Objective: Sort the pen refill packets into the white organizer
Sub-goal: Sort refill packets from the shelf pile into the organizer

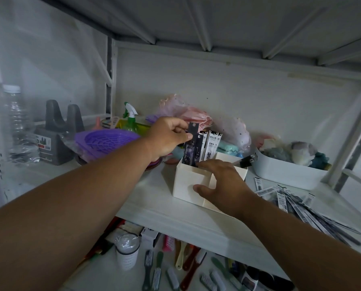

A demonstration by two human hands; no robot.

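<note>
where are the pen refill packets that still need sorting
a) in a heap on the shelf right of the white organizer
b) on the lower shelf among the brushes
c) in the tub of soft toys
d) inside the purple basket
a: the loose refill packets lie fanned out on the shelf, right of the white organizer.

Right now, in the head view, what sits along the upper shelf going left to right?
Clear plastic bottle with white cap → dark grey two-pronged holder → purple plastic strainer basket → white compartment organizer → white plastic tub of soft items. The loose refill packets lie nearer, at the right.
</note>
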